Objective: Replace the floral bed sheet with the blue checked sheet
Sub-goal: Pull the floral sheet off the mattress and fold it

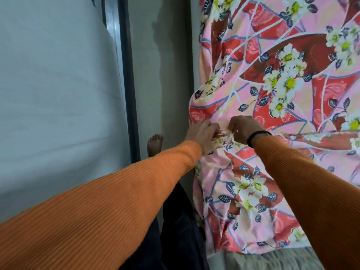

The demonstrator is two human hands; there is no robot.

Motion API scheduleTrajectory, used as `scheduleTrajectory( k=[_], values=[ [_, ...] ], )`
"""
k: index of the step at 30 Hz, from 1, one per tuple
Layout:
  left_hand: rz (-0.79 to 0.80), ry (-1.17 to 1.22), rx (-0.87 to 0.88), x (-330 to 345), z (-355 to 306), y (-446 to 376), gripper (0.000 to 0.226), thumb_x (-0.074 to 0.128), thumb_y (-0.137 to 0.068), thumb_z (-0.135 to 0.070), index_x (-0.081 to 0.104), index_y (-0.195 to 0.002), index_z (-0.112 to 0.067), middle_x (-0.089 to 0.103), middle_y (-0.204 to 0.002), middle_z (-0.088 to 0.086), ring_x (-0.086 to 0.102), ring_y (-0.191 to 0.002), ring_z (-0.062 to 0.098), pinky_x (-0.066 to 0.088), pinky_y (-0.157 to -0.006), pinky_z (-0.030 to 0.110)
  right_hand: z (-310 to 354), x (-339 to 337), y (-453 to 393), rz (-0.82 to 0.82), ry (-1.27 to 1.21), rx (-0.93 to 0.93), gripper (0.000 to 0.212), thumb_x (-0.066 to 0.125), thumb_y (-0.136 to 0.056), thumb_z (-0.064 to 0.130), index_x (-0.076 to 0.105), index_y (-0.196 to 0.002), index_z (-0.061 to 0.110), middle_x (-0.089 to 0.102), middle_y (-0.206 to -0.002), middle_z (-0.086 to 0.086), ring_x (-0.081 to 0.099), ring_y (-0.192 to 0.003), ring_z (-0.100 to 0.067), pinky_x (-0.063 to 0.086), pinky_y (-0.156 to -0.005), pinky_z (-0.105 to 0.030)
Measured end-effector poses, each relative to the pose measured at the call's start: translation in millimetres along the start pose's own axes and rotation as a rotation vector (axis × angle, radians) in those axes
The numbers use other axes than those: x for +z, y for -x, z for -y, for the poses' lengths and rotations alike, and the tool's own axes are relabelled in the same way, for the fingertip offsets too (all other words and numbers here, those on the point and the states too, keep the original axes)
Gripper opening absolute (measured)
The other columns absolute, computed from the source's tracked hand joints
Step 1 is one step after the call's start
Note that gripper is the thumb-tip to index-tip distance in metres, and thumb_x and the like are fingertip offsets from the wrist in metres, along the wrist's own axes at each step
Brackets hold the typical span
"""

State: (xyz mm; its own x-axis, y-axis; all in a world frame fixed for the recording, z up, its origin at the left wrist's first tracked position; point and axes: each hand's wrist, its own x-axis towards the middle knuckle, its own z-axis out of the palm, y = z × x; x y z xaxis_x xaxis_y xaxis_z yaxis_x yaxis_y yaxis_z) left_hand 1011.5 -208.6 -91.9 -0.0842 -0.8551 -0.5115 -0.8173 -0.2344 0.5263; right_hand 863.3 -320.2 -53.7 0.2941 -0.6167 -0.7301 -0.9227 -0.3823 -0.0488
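The floral bed sheet (pixel 272 78), pink and red with white flowers, covers the bed on the right and hangs over its near edge. My left hand (pixel 202 135) and my right hand (pixel 245 129) meet at the sheet's edge. Each hand pinches a bunched bit of the floral fabric between its fingers. Both arms wear orange ribbed sleeves, and a black band circles my right wrist. No blue checked sheet is in view.
A second bed with a plain white sheet (pixel 54 94) and a dark frame rail (pixel 130 98) stands on the left. A narrow grey floor aisle (pixel 161 78) runs between the beds, with my bare foot (pixel 154 144) on it. Bare grey mattress (pixel 263 260) shows at bottom right.
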Motion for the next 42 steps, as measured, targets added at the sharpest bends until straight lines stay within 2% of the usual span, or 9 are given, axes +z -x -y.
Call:
scheduleTrajectory(
  k=[5, 8, 11, 16, 21, 26, 31, 36, 42],
  values=[
    [-0.046, -0.090, 0.044, -8, -18, -19, 0.024, 0.057, -0.096, -0.042, 0.060, -0.109, -0.022, 0.061, -0.114, 0.006, 0.058, -0.104, 0.029, 0.049, -0.088, 0.042, -38, 11, 14, 0.003, 0.082, 0.181, 0.031, 0.070, -0.092, 0.028, 0.055, -0.119, 0.021, 0.063, -0.114, -0.010, 0.064, -0.096, -0.033, 0.057, -0.083, -0.044],
    [-0.077, -0.080, 0.034, -24, -21, -19, 0.014, 0.059, -0.097, -0.036, 0.063, -0.098, -0.022, 0.066, -0.103, 0.001, 0.062, -0.096, 0.026, 0.053, -0.082, 0.040, -57, 24, 14, -0.091, -0.282, 0.386, 0.029, 0.058, -0.099, 0.033, 0.050, -0.120, 0.014, 0.065, -0.114, -0.017, 0.063, -0.099, -0.036, 0.053, -0.087, -0.047],
    [-0.126, -0.083, -0.018, -47, -12, -18, 0.009, 0.063, -0.096, -0.037, 0.064, -0.095, -0.027, 0.068, -0.097, -0.005, 0.063, -0.089, 0.021, 0.048, -0.074, 0.031, -68, 27, 12, -0.288, -0.651, 0.638, 0.045, 0.049, -0.102, 0.043, 0.043, -0.132, 0.008, 0.062, -0.126, -0.024, 0.060, -0.114, -0.041, 0.047, -0.095, -0.050],
    [-0.151, -0.145, -0.090, -83, -1, -21, 0.008, 0.065, -0.097, -0.037, 0.065, -0.098, -0.029, 0.061, -0.087, -0.010, 0.055, -0.078, 0.015, 0.045, -0.068, 0.028, -98, 16, -6, -0.421, -0.990, 0.820, 0.054, 0.067, -0.091, 0.042, 0.053, -0.128, 0.006, 0.063, -0.128, -0.020, 0.059, -0.119, -0.037, 0.049, -0.103, -0.047],
    [-0.001, -0.201, -0.236, -92, -12, -37, 0.007, 0.066, -0.096, -0.034, 0.066, -0.101, -0.028, 0.068, -0.099, -0.003, 0.059, -0.089, 0.021, 0.056, -0.083, 0.036, -131, -15, -14, -0.429, -0.988, 0.767, 0.038, 0.071, -0.086, 0.016, 0.066, -0.123, 0.008, 0.069, -0.122, -0.012, 0.064, -0.114, -0.029, 0.048, -0.099, -0.035],
    [0.122, -0.167, -0.040, -76, -70, -70, 0.033, 0.065, -0.094, -0.035, 0.055, -0.124, -0.025, 0.057, -0.116, 0.004, 0.052, -0.111, 0.027, 0.050, -0.097, 0.043, -163, -14, -10, -0.375, -1.070, 0.771, 0.054, 0.083, -0.080, 0.027, 0.062, -0.127, 0.012, 0.060, -0.130, -0.014, 0.059, -0.115, -0.032, 0.048, -0.100, -0.037],
    [0.262, -0.108, 0.076, -36, -155, -142, 0.044, 0.064, -0.094, -0.039, 0.054, -0.134, -0.024, 0.054, -0.134, 0.006, 0.051, -0.125, 0.030, 0.045, -0.107, 0.043, -214, 6, -6, -0.519, -1.217, 0.919, 0.052, 0.065, -0.090, 0.023, 0.049, -0.139, 0.019, 0.052, -0.133, -0.016, 0.055, -0.117, -0.035, 0.045, -0.097, -0.039],
    [0.331, -0.055, 0.134, 21, -251, -219, 0.029, 0.068, -0.087, -0.044, 0.066, -0.107, -0.022, 0.068, -0.106, 0.004, 0.061, -0.107, 0.026, 0.048, -0.090, 0.033, -293, 11, -20, -0.588, -1.261, 1.064, 0.058, 0.057, -0.094, 0.026, 0.036, -0.147, 0.031, 0.032, -0.150, -0.025, 0.032, -0.139, -0.048, 0.030, -0.115, -0.054],
    [0.594, 0.000, 0.289, 78, -344, -293, 0.032, 0.065, -0.093, -0.039, 0.063, -0.072, -0.014, 0.069, -0.079, 0.013, 0.068, -0.093, 0.035, 0.042, -0.068, 0.037, -429, -1, -52, -0.604, -1.005, 1.264, 0.065, 0.063, -0.089, 0.036, 0.034, -0.147, 0.038, 0.031, -0.148, -0.025, 0.034, -0.133, -0.046, 0.035, -0.109, -0.055]
  ],
)
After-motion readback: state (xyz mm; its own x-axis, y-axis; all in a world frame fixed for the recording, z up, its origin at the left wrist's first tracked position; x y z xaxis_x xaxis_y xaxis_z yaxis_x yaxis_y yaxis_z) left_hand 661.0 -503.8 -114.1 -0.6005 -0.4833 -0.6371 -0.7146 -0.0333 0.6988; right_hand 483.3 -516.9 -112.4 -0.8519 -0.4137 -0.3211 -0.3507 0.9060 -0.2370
